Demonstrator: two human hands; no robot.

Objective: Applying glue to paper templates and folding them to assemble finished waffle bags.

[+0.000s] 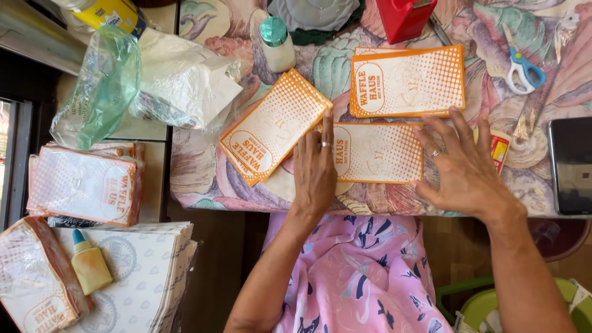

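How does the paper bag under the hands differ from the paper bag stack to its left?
The bag under the hands lies straight, level with the table edge; the stack to its left is tilted. The left hand and right hand press the first one flat; nothing touches the stack. The first looks single, the other layered. Both are orange and white with dots.

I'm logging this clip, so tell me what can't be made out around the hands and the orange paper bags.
Head view:
- Middle bag: left end under left hand.
- Right hand hides its right edge.
- Red container: cut by top edge.
- Dark tablet: cut by right edge.
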